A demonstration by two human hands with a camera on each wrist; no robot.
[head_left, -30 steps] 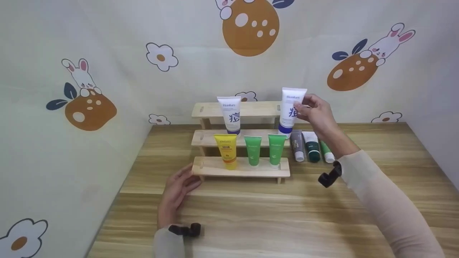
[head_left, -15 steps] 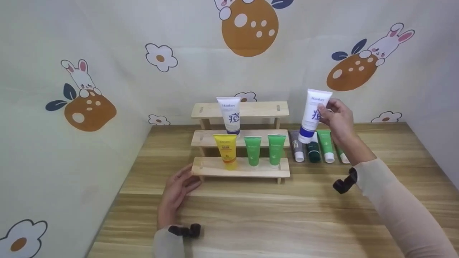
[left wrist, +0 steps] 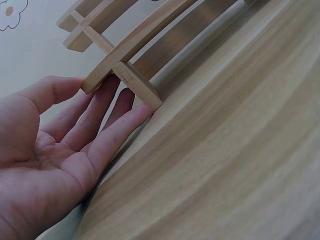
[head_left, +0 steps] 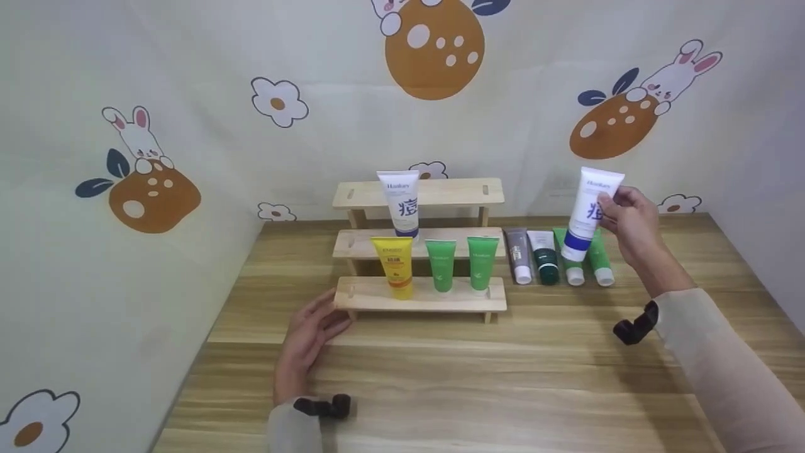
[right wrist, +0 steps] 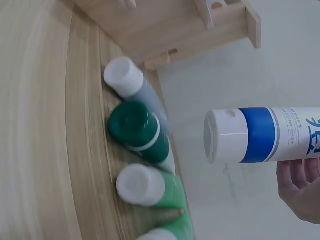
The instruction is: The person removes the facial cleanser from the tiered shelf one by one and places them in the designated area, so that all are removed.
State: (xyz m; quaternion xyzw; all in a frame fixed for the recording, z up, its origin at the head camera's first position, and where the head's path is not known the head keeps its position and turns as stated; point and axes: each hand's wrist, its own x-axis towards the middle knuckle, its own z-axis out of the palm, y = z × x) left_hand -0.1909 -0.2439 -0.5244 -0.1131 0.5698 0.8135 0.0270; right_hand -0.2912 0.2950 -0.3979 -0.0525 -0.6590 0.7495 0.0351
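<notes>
My right hand (head_left: 635,223) pinches a white tube with a blue band (head_left: 591,214) near its upper part, thumb on the front. The tube hangs tilted, cap down, above the row of lying tubes; in the right wrist view its white cap (right wrist: 227,136) points left. At the left end of a three-step wooden display rack (head_left: 421,296), my left hand (head_left: 308,336) holds the lowest step. In the left wrist view, the hand's digits (left wrist: 117,122) touch the board's end and its leg. Another white tube (head_left: 400,204) stands on the middle step.
A yellow tube (head_left: 394,267) and two green tubes (head_left: 441,264) stand on the lowest step. Right of the rack lie a grey tube (head_left: 519,255), a white tube with a dark green cap (head_left: 544,258) and two green ones (head_left: 600,258). A patterned cloth (head_left: 339,126) hangs behind.
My right hand has carried the white-and-blue tube from above the rack's right end rightward and slightly down, over the lying tubes. The left hand has stayed at the rack.
</notes>
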